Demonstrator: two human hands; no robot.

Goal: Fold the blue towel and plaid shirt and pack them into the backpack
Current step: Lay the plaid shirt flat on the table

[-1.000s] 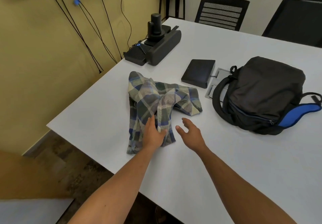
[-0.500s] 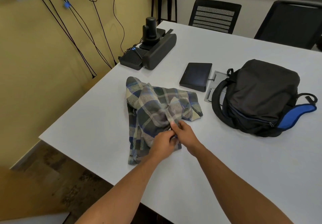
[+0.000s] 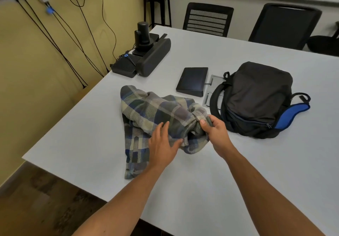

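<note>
The plaid shirt (image 3: 146,111) lies crumpled on the white table (image 3: 201,171), near its left edge. My right hand (image 3: 215,135) grips a bunched part of the shirt and lifts it a little toward the right. My left hand (image 3: 163,144) lies flat on the shirt with straight fingers, its thumb at the cloth edge. The black backpack (image 3: 256,98) rests on its side to the right of the shirt, and something blue (image 3: 291,113) sticks out of its right end; I cannot tell if that is the towel.
A black flat box (image 3: 192,81) and a grey metal stand (image 3: 211,96) sit behind the shirt. A black speaker bar with a camera (image 3: 146,56) stands at the far left corner, cables running up the yellow wall. Two black chairs (image 3: 207,19) stand at the far side.
Both hands came together on the shirt half a second ago. Now my right hand has pulled a bunch of cloth to the right, and my left hand has flattened on the shirt.
</note>
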